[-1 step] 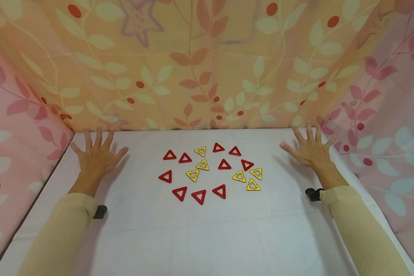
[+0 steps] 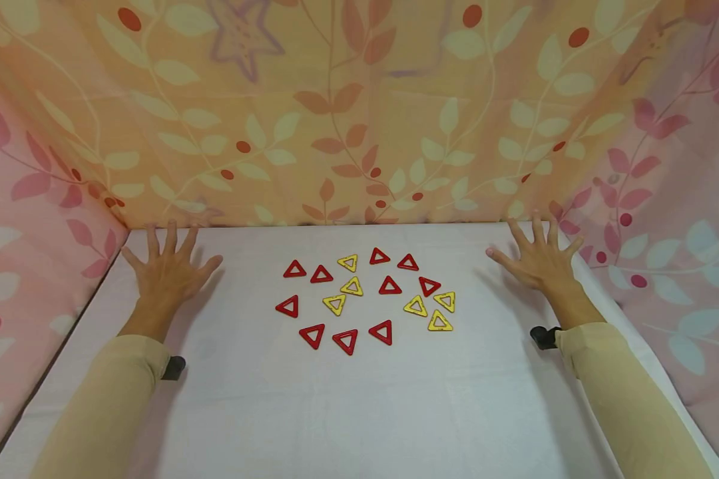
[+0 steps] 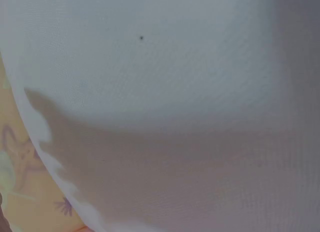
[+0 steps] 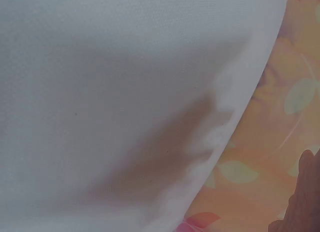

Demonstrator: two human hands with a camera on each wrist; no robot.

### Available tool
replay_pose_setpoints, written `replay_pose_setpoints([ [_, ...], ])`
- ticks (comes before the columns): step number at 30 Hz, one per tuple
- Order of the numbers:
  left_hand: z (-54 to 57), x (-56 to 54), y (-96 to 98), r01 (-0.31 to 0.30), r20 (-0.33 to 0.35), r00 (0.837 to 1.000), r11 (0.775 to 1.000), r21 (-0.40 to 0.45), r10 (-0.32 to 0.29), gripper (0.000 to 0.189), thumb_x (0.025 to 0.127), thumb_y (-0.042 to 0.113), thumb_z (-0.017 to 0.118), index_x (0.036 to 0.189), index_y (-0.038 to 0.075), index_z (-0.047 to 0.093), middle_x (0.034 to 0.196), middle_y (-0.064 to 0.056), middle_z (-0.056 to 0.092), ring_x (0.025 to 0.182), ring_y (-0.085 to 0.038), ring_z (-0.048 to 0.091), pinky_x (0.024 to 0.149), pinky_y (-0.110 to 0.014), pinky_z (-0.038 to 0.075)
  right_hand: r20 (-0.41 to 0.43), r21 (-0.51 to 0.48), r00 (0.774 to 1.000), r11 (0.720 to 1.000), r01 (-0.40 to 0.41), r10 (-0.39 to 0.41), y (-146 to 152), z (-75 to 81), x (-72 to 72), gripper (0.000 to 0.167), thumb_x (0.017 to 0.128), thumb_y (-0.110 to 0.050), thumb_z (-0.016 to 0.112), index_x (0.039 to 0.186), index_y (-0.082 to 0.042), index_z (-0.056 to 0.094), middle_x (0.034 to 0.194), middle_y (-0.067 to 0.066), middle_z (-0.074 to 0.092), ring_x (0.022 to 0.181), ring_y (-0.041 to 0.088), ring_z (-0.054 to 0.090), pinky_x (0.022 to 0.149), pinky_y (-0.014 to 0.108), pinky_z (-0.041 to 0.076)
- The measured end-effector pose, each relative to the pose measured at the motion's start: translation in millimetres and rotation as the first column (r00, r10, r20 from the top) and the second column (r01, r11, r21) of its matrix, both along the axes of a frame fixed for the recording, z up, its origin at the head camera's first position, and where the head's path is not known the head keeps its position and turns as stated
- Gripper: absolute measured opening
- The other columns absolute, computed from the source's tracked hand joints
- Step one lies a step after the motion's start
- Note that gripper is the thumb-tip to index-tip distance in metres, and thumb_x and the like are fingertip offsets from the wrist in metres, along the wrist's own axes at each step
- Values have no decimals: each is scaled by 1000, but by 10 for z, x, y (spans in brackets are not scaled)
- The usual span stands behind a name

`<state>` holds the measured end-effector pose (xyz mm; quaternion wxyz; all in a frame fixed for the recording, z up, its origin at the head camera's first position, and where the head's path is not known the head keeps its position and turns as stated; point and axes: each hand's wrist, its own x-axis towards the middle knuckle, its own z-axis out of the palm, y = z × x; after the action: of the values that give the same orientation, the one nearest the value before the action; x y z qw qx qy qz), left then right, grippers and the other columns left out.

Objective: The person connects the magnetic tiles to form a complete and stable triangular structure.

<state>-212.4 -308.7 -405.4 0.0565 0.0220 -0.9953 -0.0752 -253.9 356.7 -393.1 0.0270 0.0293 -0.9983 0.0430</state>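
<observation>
White table (image 2: pixel 359 399), hands (image 2: pixel 168 269) flat, fingers spread, triangles (image 2: pixel 365 293) only in head view, none in wrist views.

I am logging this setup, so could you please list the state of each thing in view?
left hand: open, fingers spread, flat on the cloth.
right hand: open, fingers spread, flat on the cloth.
red triangles: lying flat, scattered, untouched.
yellow triangles: lying flat among the red, untouched.
white cloth: spread flat.

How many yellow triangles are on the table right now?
6, none seemingly hidden. Three left of centre: yellow triangle at the back, one below it, one nearer still. Three at the right, and nearest the person.
</observation>
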Motion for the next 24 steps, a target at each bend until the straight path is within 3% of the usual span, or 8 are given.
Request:
replay_pose_setpoints([
  [7, -23, 15, -8, 3, 15, 1000, 1000, -7, -3, 86, 96, 69, 34, 160, 16, 15, 164, -20, -8, 143, -38, -32, 96, -82, -16, 17, 5, 1000, 1000, 2, -2, 1, -10, 39, 93, 89, -81, 30, 161, -29, 3, 162, 16, -22, 144, 45, -25, 88, 84, -20],
  [14, -20, 2, 21, 9, 26, 1000, 1000, 0, -9, 86, 95, 69, 36, 159, 15, 17, 164, -21, -4, 143, -38, -33, 96, -82, -17, 21, -1, 1000, 1000, 2, -2, 2, -25, 62, 92, 89, -80, 32, 160, -31, -1, 162, 17, -22, 144, 51, -21, 88, 84, -21],
  [24, -51, -9, -7, 13, 31, 999, 1000, -19, -12, 88, 94, 73, 32, 160, 20, 11, 165, -17, -8, 141, -34, -36, 96, -81, -17, 25, 5, 1000, 1000, -14, 14, -52, -9, 65, 93, 89, -80, 33, 160, -30, 0, 162, 19, -19, 144, 51, -18, 89, 84, -19],
])
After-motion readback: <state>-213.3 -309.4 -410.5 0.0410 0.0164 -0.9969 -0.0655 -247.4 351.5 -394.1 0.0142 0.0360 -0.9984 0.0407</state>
